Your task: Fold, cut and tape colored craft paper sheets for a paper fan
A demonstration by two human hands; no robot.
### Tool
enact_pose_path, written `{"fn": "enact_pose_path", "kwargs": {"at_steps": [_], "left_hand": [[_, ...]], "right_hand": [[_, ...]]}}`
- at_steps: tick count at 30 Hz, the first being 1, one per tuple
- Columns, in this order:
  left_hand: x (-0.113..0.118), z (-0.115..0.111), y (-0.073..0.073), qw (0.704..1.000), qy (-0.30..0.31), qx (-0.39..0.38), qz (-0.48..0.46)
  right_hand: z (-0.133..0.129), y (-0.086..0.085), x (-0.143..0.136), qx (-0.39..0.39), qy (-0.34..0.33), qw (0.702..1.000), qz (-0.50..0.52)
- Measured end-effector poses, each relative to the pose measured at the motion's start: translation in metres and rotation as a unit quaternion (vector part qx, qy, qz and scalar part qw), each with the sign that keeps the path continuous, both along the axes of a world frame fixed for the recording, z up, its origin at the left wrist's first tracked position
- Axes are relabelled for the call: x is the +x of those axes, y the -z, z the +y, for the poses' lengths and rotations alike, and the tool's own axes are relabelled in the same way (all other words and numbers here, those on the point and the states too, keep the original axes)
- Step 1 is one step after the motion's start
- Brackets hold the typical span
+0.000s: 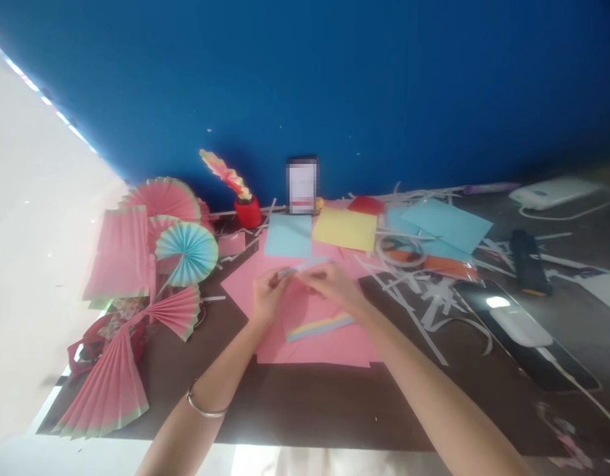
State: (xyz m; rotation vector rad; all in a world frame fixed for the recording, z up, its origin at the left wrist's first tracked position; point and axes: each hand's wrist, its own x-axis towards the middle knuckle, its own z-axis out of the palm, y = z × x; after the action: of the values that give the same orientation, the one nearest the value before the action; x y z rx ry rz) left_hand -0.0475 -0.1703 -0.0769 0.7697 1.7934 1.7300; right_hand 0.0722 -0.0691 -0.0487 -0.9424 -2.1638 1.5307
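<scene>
My left hand (pixel 270 294) is closed in a pinch at the end of a narrow pale paper strip (pixel 315 262). Thumb and fingers of my right hand (pixel 329 284) are pressed together close by, on the same strip; blur hides the exact grip. Both hands are over pink paper sheets (pixel 270 347) spread on the dark table. Below the hands, a pink sheet bears a yellow and pale grey band (pixel 319 326) along its edge. Just beyond the fingers lie a light blue sheet (pixel 288 235) and a yellow sheet (pixel 345 229).
Pleated pink paper fans (pixel 119 377) and a blue round one (pixel 188 253) lie left. A red pot (pixel 248 212) and a propped phone (pixel 302 186) stand at the blue wall. On the right are white paper scraps (pixel 438 297), a tape roll (pixel 401 251) and a dark tablet-like device (pixel 528 357).
</scene>
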Motion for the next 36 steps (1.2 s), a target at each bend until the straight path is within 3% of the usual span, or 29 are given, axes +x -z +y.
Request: {"fn": "enact_pose_path", "kwargs": {"at_steps": [7, 13, 21, 25, 30, 36], "left_hand": [[-0.005, -0.001, 0.006, 1.000, -0.013, -0.002, 0.021], [-0.006, 0.000, 0.004, 0.998, 0.044, -0.030, -0.023], [-0.009, 0.000, 0.008, 0.998, 0.029, -0.049, -0.015], [-0.007, -0.001, 0.006, 0.999, 0.030, -0.043, -0.001], [-0.004, -0.001, 0.001, 0.999, 0.011, -0.041, 0.033], [-0.003, -0.001, 0.001, 0.999, 0.019, -0.039, 0.009]], "right_hand": [[0.001, 0.000, 0.002, -0.095, 0.069, 0.993, -0.011], [0.001, 0.004, 0.002, -0.070, 0.056, 0.996, -0.014], [0.009, 0.009, 0.006, -0.067, 0.023, 0.997, -0.005], [0.016, 0.017, 0.007, -0.042, 0.035, 0.998, -0.007], [0.015, 0.014, 0.007, -0.027, 0.053, 0.997, -0.039], [0.015, 0.015, 0.006, -0.024, 0.055, 0.997, -0.041]]}}
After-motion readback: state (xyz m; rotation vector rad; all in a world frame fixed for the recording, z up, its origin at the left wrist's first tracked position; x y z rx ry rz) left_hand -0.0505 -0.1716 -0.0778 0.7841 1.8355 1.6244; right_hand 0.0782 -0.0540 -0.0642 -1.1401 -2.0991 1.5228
